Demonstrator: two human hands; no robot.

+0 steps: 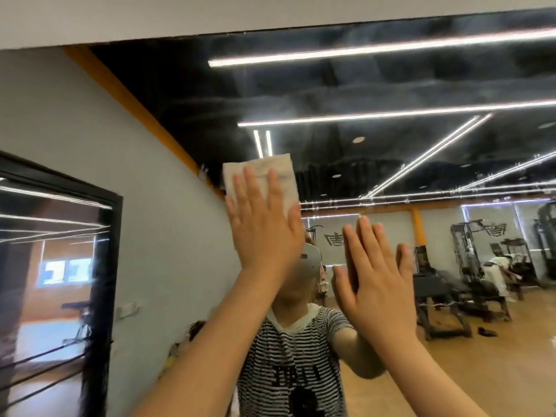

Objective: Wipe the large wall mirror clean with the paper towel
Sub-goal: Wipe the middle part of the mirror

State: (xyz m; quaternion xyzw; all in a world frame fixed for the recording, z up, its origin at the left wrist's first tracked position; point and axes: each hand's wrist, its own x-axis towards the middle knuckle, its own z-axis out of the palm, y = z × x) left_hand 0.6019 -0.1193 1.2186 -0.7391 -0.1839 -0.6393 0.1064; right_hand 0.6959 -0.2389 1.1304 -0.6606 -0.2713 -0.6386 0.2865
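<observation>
The large wall mirror (391, 152) fills most of the view and reflects a gym room and a person in a striped shirt. My left hand (264, 227) lies flat with straight fingers on a folded white paper towel (261, 173), pressing it against the glass a little left of centre. Below and to the right, my right hand (379, 281) rests flat on the mirror with its fingers spread, holding nothing. Hazy smears show on the upper part of the glass.
The mirror's top edge meets a white wall band (180, 16). At the left stands a black-framed panel (60, 266) seen in the reflection. Gym machines (481, 266) and a wooden floor appear reflected at the right.
</observation>
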